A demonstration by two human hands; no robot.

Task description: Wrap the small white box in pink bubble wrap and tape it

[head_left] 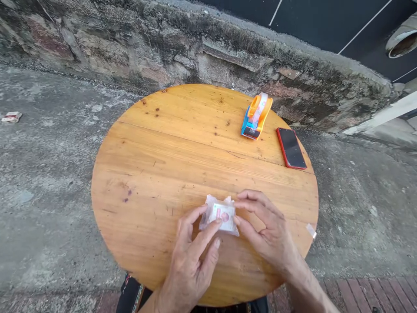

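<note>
A small clear plastic packet (pixel 211 219) with a white card (pixel 224 217) in it lies flat on the round wooden table (pixel 163 174). The card bears red print and a round red picture. My left hand (pixel 193 252) reaches over from the left with its fingers apart. Its one fingertip touches the packet's left edge and another rests on the card, while the thumb stays off to the side. At the packet's right edge is my right hand (pixel 267 226), thumb and fingertips touching the edge at separate spots, fingers spread.
A blue and orange tape dispenser (pixel 256 119) stands at the back right, beside a phone (pixel 291 148) in a red case. A bit of clear tape (pixel 311 231) sticks to the table's right rim. Behind runs a stone wall (pixel 146 48). A small box (pixel 12 117) lies on the ground.
</note>
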